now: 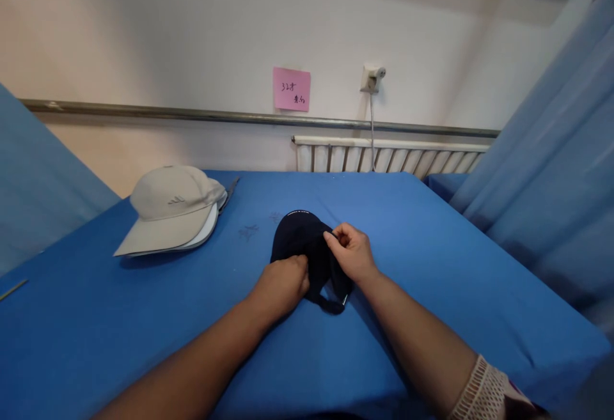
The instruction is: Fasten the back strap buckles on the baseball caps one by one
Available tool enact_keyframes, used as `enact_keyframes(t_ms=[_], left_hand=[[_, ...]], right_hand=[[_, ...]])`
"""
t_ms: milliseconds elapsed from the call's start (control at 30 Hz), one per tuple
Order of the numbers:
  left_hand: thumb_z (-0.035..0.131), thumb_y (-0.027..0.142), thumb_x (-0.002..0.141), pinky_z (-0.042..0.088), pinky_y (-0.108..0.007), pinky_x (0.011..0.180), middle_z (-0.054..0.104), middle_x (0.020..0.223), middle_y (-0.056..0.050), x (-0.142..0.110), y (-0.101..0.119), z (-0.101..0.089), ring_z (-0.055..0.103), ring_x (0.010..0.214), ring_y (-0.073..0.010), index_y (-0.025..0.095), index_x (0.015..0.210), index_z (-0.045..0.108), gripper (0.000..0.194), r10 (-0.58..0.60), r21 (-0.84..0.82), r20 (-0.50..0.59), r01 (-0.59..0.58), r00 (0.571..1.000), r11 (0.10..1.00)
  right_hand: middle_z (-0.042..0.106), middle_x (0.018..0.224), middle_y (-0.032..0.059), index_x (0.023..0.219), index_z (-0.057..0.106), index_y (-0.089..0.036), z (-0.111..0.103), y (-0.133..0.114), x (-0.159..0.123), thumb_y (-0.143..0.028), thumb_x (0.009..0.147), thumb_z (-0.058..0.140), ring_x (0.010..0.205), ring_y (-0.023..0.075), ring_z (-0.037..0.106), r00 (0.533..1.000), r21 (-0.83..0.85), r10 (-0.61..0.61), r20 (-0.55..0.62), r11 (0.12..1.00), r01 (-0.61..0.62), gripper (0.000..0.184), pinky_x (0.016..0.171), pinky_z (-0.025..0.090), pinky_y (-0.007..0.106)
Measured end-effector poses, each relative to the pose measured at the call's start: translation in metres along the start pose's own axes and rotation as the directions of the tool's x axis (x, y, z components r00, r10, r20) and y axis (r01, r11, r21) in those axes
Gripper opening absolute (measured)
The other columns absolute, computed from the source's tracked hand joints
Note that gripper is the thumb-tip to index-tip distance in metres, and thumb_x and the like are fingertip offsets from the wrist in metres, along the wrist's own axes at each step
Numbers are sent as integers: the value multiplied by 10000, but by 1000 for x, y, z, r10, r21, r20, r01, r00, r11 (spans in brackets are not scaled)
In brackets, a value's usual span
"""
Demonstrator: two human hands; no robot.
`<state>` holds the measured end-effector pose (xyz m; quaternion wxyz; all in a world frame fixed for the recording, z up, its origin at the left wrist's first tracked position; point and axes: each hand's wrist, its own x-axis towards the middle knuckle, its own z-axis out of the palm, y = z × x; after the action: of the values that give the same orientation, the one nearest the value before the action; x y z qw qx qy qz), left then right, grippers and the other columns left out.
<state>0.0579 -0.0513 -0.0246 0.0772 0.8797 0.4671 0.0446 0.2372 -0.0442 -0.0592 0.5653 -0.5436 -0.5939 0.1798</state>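
Observation:
A dark navy cap [300, 233] lies on the blue-covered table in front of me, its brim pointing away and its back strap [329, 306] toward me. On the cap's left edge my left hand [283, 282] is closed, its fingertips hidden against the dark fabric. My right hand [352, 252] pinches the right edge of the cap between thumb and fingers. The inside of the cap shows as a dark hollow between both hands. To the left rests a stack of caps with a beige cap [170, 199] on top and a paler brim beneath it.
The blue tablecloth [384, 337] carries faint dark markings left of the navy cap. A thin yellowish stick [13, 289] lies at the far left. Behind stand a white radiator [355, 155], a metal rail [192, 114], a pink note [291, 89] and a socket [371, 79]. Blue curtains [551, 171] hang at both sides.

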Motion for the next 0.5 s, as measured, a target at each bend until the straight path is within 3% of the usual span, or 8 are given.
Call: enact_keyframes(t_ms=[100,200,267,500], left_hand=[[437,256,889,438,-299,618,666,808,-54,-8,-7,-11,636,688,-202,198,881,564,140,39,-118,-124,-53,992,992],[419,261,904,463,-302,724,654,922,-59,-14,-18,-20,633,803,-192,198,953,525,132,91,-206,-338,-168,937,964],[418,254,899,465,-307,782,646,966,-61,-14,-26,-23,625,858,-191,202,962,509,122,106,-233,-402,-214,909,948],[485,302,820,395,-290,599,637,750,-20,-3,-49,-32,557,646,-172,200,804,563,130,0,-177,-173,-31,985,984]], right_hand=[[426,552,-67,672,501,-202,-4,5,5,-398,841,588,514,95,389,993,16,1,-117,1000,1,273,515,339,220],[447,583,-57,692,501,-202,-10,11,11,-429,850,576,536,98,410,978,54,8,-210,999,4,287,528,356,218],[453,590,-56,694,501,-202,-13,13,14,-440,849,578,541,98,418,976,59,-1,-217,998,14,294,529,359,217],[440,569,-58,654,492,-205,-7,-1,4,-392,856,586,530,99,401,992,-77,-88,-90,994,82,290,529,338,224]])
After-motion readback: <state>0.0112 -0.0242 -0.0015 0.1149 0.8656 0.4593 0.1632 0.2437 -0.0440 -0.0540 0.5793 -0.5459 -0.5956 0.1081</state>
